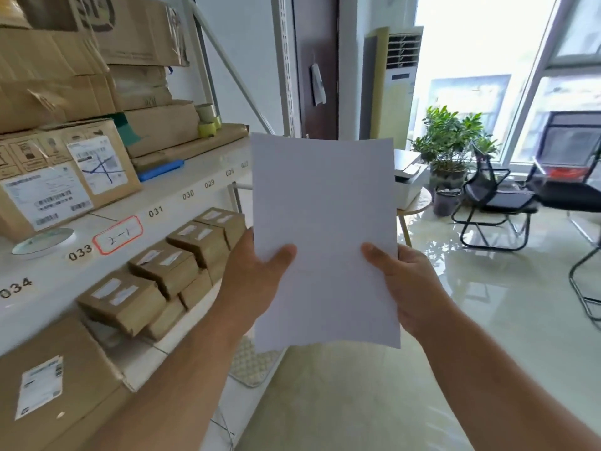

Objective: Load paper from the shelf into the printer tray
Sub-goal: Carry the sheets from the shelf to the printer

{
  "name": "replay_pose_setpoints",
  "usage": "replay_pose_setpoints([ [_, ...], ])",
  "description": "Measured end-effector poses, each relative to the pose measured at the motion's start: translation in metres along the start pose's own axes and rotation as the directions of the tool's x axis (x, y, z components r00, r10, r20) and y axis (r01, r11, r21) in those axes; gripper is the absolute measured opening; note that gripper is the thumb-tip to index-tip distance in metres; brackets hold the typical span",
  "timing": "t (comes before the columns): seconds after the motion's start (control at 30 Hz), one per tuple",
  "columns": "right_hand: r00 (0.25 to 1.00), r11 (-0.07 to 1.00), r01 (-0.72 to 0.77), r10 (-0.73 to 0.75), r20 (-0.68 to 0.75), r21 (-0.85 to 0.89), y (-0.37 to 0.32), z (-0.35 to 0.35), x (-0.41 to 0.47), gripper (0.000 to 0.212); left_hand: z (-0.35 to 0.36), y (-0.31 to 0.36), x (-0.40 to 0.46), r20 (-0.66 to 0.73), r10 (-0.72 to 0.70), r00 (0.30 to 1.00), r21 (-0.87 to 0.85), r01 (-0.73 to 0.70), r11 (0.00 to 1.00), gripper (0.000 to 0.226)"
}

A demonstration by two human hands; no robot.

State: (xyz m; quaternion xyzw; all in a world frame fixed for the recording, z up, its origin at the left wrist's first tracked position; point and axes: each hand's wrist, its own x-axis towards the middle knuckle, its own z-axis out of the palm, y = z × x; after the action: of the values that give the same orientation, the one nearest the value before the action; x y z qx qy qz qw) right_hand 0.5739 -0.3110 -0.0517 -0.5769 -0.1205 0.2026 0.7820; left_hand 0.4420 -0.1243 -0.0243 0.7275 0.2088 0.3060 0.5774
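A thin stack of plain white paper sheets [325, 229] stood upright in mid-air just right of the white metal shelf [182, 187]. The left hand [257, 281] pinched its lower left edge, thumb across the front; the right hand [406, 281] pinched the lower right edge likewise. The white boxy printer [410, 180] sat on a small round table well beyond the shelf, partly hidden behind the paper.

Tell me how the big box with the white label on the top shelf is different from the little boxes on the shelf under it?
The big box stands alone, while the little boxes sit in a row and are stacked two high. The big box has one large label with barcodes and blue pen scribbles; the little boxes have small plain white stickers on top. Both are brown cardboard, on the same white shelf.
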Motion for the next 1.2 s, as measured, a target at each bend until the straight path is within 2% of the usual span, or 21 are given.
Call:
replay_pose_setpoints([
  [0.27,0.973,0.987,0.146,-0.157,-0.169,-0.072,-0.036,-0.102,0.054,0.011,0.132,0.01,0.056,0.078,0.031,0.996,-0.009,-0.03,1.0,0.028],
  [0.43,0.957,0.985,0.145,-0.165,-0.241,-0.098,-0.056,-0.16,0.088,0.012,0.203,0.011,0.087,0.136,0.039,0.99,0.018,-0.041,0.999,0.021],
  [0.57,0.939,0.986,0.133,-0.159,-0.305,-0.104,-0.064,-0.192,0.118,0.009,0.249,0.011,0.115,0.198,0.026,0.98,0.014,-0.029,0.999,0.033],
  [0.73,0.919,0.984,0.133,-0.169,-0.356,-0.123,-0.069,-0.221,0.168,0.01,0.296,0.001,0.163,0.251,0.04,0.967,-0.01,-0.038,0.999,0.017],
  [0.93,0.905,0.976,0.147,-0.197,-0.378,-0.159,-0.078,-0.234,0.243,0.015,0.336,-0.014,0.238,0.259,0.087,0.962,-0.061,-0.073,0.995,0.033],
  [1.2,0.866,0.971,0.146,-0.218,-0.449,-0.189,-0.093,-0.26,0.328,0.009,0.395,-0.02,0.319,0.304,0.087,0.949,-0.101,-0.058,0.993,0.017],
])
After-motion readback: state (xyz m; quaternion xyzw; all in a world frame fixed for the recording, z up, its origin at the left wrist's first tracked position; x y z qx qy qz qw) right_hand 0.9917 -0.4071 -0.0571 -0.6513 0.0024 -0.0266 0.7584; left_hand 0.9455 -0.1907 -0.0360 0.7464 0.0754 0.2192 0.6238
